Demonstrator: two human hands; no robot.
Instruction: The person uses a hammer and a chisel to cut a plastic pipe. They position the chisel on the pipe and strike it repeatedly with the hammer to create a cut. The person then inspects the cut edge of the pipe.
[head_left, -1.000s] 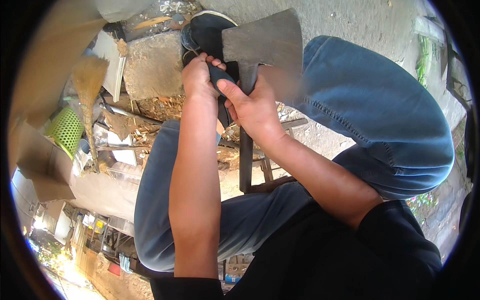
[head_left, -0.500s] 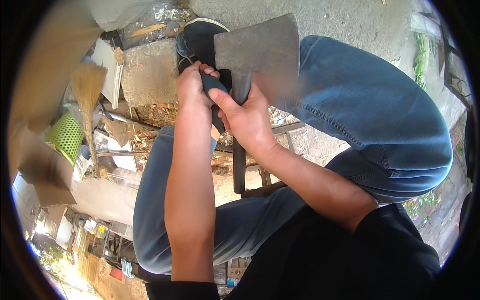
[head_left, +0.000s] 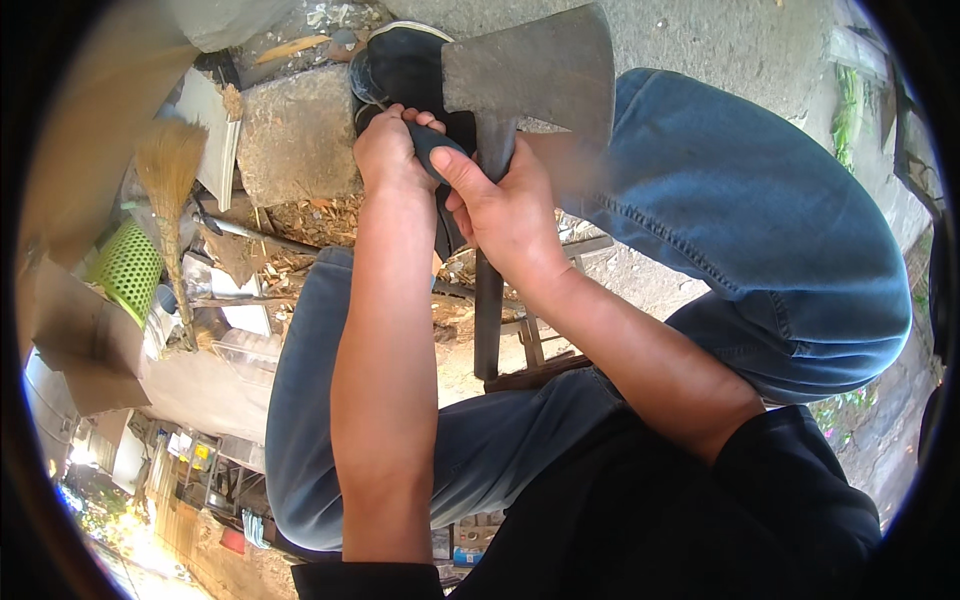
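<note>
An axe with a broad grey metal head (head_left: pixel 530 75) and a dark straight handle (head_left: pixel 488 330) lies across the middle, its head toward the far side. My right hand (head_left: pixel 515 215) is closed round the axe handle just below the head. Its thumb reaches left against a dark, rounded grip (head_left: pixel 428 147). My left hand (head_left: pixel 388 150) is wrapped round that grip, left of the axe. What the grip belongs to is mostly hidden by my hands. Beneath them is my black shoe (head_left: pixel 405 65).
My jeans-clad knee (head_left: pixel 770 220) rises on the right. A stone block (head_left: pixel 300 135) lies left of the shoe, near wood chips (head_left: pixel 310 222). Farther left are a straw broom (head_left: pixel 172 165), a green perforated basket (head_left: pixel 130 270) and a cardboard box (head_left: pixel 90 340).
The axe, both hands and the dark grip have shifted slightly right in the picture, with the axe head also a little farther up. Both holds look the same.
</note>
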